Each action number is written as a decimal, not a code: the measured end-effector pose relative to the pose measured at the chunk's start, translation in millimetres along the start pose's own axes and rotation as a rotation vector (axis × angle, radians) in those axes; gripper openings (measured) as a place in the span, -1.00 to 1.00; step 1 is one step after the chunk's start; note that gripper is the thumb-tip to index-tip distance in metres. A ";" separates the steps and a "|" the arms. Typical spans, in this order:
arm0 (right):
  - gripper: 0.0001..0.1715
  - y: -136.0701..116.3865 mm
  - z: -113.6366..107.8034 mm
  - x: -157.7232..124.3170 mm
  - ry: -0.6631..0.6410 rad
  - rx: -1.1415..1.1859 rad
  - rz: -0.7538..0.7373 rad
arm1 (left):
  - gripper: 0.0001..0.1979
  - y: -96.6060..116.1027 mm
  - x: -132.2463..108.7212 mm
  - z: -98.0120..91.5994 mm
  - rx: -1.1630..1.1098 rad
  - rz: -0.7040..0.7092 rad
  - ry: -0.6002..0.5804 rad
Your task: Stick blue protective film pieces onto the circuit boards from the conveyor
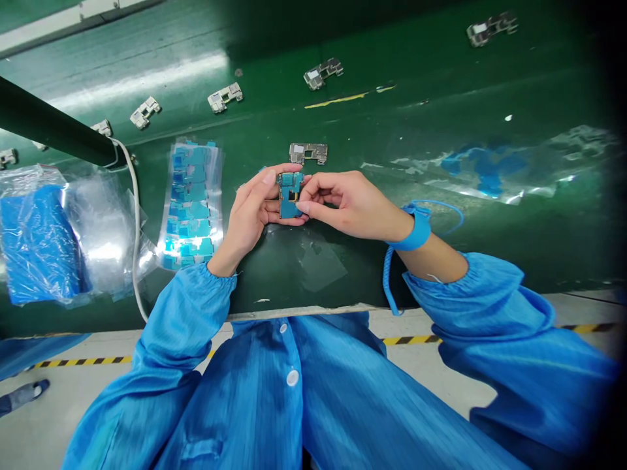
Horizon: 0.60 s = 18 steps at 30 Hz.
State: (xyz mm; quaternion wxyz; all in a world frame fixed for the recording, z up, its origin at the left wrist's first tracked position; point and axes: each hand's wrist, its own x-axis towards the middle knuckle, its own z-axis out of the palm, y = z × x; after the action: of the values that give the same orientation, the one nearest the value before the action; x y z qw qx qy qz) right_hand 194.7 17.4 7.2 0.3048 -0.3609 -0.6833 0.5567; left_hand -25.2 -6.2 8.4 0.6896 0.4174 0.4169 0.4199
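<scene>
A small circuit board (289,203) with blue film on its face lies across the fingers of my left hand (253,207), whose thumb holds its upper left edge. My right hand (337,201) pinches at the board's right edge, thumb and forefinger together on the blue film there. Just beyond my fingers, another circuit board (308,153) with a silvery face rests on the green bench. To the left of my left hand is a clear sheet of blue film stickers (192,202).
Several more boards (225,98) lie spaced along the far strip of the bench (264,274). A white cable (136,228) hangs by a dark post at left, near plastic-wrapped blue packs (42,241). A blue wrist strap (416,232) with coiled cord circles my right wrist.
</scene>
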 end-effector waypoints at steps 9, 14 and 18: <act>-0.67 -1.1 0.5 0.3 0.012 -0.010 -0.009 | -0.43 0.5 -0.1 -0.7 0.011 -0.010 0.003; -0.71 -0.3 0.4 -0.2 0.015 -0.030 -0.014 | -0.43 0.4 0.0 0.2 0.005 -0.005 0.004; -0.73 0.6 0.7 -0.4 0.020 -0.038 -0.020 | -0.41 -0.8 0.5 -0.6 0.013 -0.008 0.003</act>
State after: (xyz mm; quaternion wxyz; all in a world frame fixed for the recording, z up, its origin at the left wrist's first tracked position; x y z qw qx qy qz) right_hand 194.4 16.7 6.4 0.3104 -0.3654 -0.6943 0.5367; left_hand -25.4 -5.8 7.3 0.6879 0.4196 0.4224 0.4151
